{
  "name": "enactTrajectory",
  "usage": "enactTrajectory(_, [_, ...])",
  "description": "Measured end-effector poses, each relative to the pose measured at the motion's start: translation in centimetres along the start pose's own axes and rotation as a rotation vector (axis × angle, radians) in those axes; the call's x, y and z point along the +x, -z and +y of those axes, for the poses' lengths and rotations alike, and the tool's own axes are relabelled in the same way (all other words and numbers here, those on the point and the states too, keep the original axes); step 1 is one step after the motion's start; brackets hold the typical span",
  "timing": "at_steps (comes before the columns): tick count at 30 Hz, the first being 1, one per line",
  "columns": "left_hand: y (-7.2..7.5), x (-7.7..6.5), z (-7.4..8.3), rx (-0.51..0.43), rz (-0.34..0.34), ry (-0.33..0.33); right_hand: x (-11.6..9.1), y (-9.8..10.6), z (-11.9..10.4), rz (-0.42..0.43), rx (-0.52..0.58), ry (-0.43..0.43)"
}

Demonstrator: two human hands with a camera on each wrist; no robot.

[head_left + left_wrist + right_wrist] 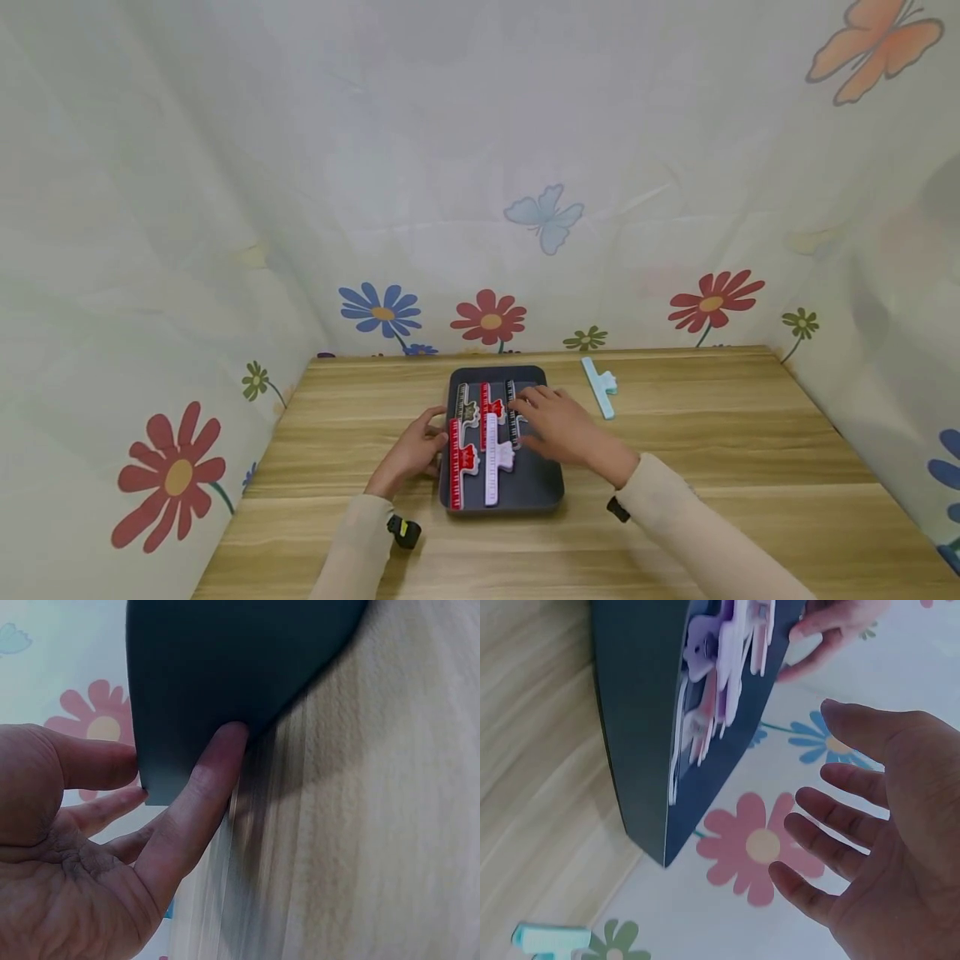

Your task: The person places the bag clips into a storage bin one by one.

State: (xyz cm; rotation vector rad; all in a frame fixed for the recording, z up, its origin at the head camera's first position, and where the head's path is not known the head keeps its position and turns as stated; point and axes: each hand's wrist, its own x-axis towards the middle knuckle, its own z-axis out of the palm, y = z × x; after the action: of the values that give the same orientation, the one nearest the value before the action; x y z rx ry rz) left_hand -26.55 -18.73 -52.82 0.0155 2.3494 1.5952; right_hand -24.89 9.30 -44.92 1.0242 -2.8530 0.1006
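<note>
A dark grey rectangular tray (536, 487) sits on the table with several long keyboard-patterned clips in it. Toward the front lie a red clip (455, 475) and a white-lavender clip (492, 467). Behind them are a black clip (462, 402), another red clip (485, 397) and a second black clip (512, 408). My left hand (417, 446) touches the tray's left wall with extended fingers (199, 791). Above the tray's right side hovers my right hand (558, 423), fingers loosely spread and holding nothing, nearest the second black clip. A turquoise clip (599, 387) lies right of the tray.
The wooden table (712, 433) runs back to a white curtain (450, 167) printed with flowers and butterflies. Curtain also hangs along the left and right sides. Each wrist wears a dark strap.
</note>
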Motion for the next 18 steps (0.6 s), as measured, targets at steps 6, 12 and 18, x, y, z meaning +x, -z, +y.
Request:
enactTrajectory(6, [-0.1,0.0,0.1,-0.001,0.01,-0.001,-0.9,1.1,1.7,0.052,0.036,-0.018])
enactTrajectory(12, [-0.1,0.0,0.0,-0.006,0.013,0.001,-1.8,1.6,3.8,0.105,0.021,-0.06])
enactTrajectory(18, [-0.1,0.0,0.0,-0.001,0.004,-0.001,-2.8,2.1,6.2,0.121,0.006,-0.07])
